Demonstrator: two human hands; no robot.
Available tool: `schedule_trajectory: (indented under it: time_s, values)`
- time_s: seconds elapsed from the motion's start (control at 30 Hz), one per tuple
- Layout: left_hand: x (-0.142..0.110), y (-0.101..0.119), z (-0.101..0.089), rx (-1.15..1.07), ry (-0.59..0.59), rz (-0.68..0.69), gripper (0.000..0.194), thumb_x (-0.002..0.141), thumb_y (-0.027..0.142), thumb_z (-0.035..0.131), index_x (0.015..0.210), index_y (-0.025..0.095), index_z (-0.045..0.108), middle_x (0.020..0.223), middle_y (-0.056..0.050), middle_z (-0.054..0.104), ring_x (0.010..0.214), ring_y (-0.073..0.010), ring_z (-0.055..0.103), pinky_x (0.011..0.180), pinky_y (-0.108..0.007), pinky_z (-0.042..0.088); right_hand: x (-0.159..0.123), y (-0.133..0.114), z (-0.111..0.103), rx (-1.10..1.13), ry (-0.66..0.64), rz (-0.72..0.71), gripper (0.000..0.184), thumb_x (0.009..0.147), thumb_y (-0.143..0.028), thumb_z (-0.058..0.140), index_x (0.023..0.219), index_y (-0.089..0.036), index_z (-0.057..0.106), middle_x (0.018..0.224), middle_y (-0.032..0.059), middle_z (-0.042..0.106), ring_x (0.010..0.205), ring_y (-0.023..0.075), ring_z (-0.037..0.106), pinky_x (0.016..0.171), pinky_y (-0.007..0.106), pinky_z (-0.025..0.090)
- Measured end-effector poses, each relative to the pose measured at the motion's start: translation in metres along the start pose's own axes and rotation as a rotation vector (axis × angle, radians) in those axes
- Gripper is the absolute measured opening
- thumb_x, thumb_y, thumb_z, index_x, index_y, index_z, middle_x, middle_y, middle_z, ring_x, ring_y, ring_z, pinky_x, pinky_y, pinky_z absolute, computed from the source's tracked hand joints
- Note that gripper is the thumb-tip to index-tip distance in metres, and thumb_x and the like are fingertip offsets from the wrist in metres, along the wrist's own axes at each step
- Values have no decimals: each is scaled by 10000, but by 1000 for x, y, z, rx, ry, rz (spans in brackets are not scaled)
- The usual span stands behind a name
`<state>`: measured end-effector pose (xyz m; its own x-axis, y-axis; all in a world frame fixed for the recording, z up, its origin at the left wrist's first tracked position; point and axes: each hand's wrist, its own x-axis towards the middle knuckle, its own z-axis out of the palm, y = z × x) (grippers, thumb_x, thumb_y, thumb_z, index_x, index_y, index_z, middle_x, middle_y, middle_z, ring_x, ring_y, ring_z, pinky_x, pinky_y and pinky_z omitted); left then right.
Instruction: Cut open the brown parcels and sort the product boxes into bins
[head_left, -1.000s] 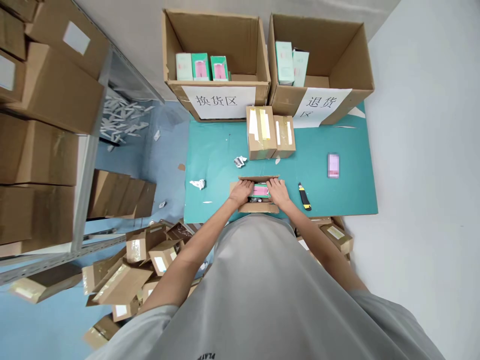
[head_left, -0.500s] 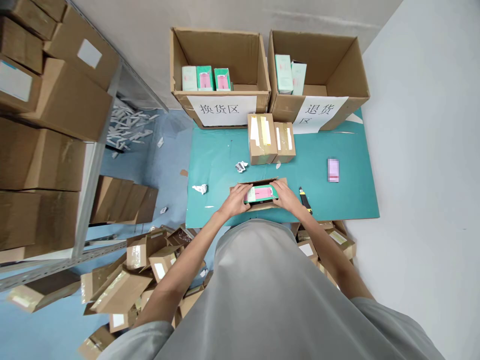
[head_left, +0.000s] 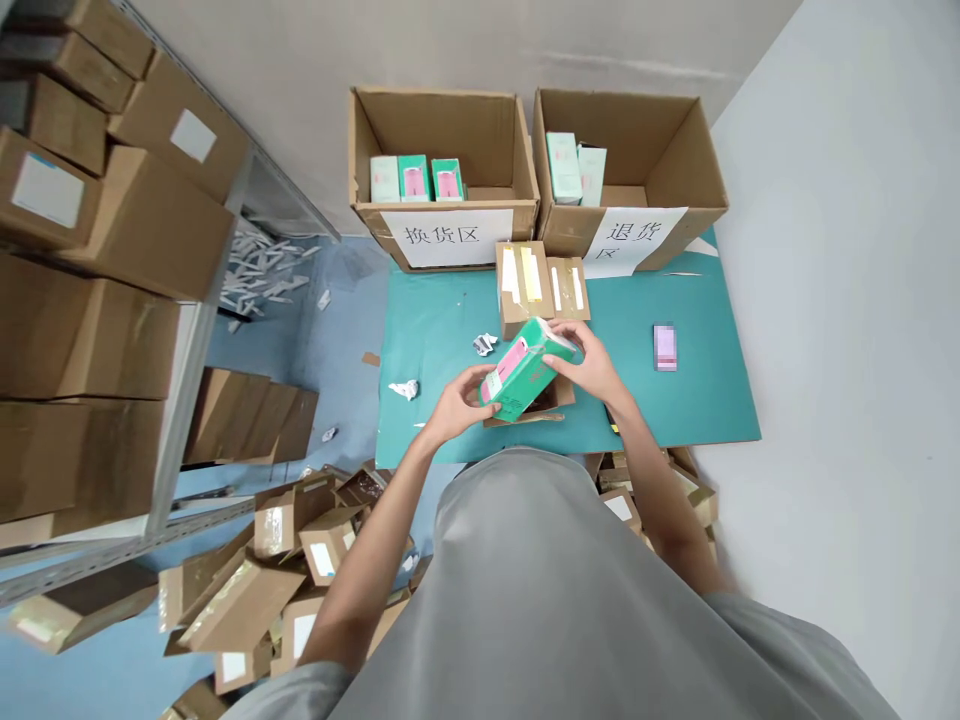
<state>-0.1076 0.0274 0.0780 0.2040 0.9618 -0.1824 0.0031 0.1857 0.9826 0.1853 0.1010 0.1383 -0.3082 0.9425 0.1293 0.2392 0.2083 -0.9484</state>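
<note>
A green product box (head_left: 529,375) with a pink picture on one face is held up in both hands, tilted with its right end higher. My left hand (head_left: 459,405) grips its lower left end. At the upper right end, my right hand (head_left: 589,362) has the box between thumb and fingers. Beneath it on the table lies an opened cardboard carton (head_left: 559,395), partly hidden by the green box. A utility knife (head_left: 613,420) is mostly covered by my right forearm.
Two large cartons, a left one (head_left: 442,105) and a right one (head_left: 622,105) with paper signs, hold green boxes at the back of the table (head_left: 705,400). Two taped parcels (head_left: 523,290) stand before them. Crumpled paper (head_left: 485,344) and a pinkish phone-like item (head_left: 664,348) lie nearby.
The green box has come up out of the opened carton, lifted by both hands. It has turned from level to slanted, and my right hand has risen with it.
</note>
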Motion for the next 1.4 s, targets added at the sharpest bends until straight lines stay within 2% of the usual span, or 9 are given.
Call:
schedule_trajectory:
  time_s: [0.13,0.3,0.57,0.63,0.73,0.9,1.1,1.23,1.4]
  values:
    - [-6,-2,26,-313,60,-83,777,651,449,1040,1315,233,698,1401,-142,765,1260,-301,752,1115,-454,609,31,-15,8,40,27,-42,557,974,-754,761,1265,-279,740,1410,110,758,1346,332,700,1209,513,552]
    - [-12,-9,45,-453,92,-210,790,676,492,1013,1337,269,642,1365,-109,765,1173,-281,770,993,-441,653,51,-15,21,15,52,-40,554,975,-777,734,1199,-274,785,1295,85,807,1265,315,731,1175,500,560]
    - [-17,-4,50,-5,440,13,618,731,370,949,1276,234,690,1445,-131,699,1443,-341,632,1152,-450,574,42,-9,35,-91,107,43,505,897,-712,851,1122,-268,764,1243,85,805,1198,325,743,1091,508,606]
    - [-21,-2,45,-13,446,14,611,781,398,930,1316,242,680,1501,-138,680,1492,-352,607,1156,-454,580,41,-2,35,-3,142,56,516,910,-718,828,1141,-264,750,1276,97,797,1217,328,741,1056,496,627]
    - [-27,-4,33,-242,391,-105,717,767,445,962,1382,263,641,1559,-151,671,1470,-356,650,1123,-475,616,43,7,31,156,153,47,545,894,-743,831,1139,-266,735,1325,110,790,1262,331,742,1077,496,628]
    - [-30,-10,21,-463,223,-316,858,669,433,1064,1397,250,647,1417,-153,783,1279,-333,779,1077,-505,664,48,11,25,201,128,73,581,842,-783,859,1087,-273,729,1275,102,815,1255,321,749,1127,497,618]
    - [-27,-8,25,-369,243,-219,873,665,415,1073,1403,251,636,1458,-170,756,1366,-340,740,1165,-553,615,52,8,26,190,110,81,495,905,-726,812,1068,-267,729,1260,91,823,1279,313,744,1133,491,610]
    - [-26,2,34,-135,353,-76,812,667,391,1058,1359,238,662,1466,-165,720,1417,-359,691,1171,-528,607,54,10,29,77,141,72,502,914,-727,811,1082,-255,766,1332,103,782,1324,323,719,1107,471,608]
    - [-26,11,45,-29,437,-8,771,782,394,988,1447,253,626,1534,-168,655,1495,-363,628,1112,-458,644,56,16,27,72,188,95,577,876,-754,840,1152,-253,762,1313,107,764,1160,298,766,1000,431,652]
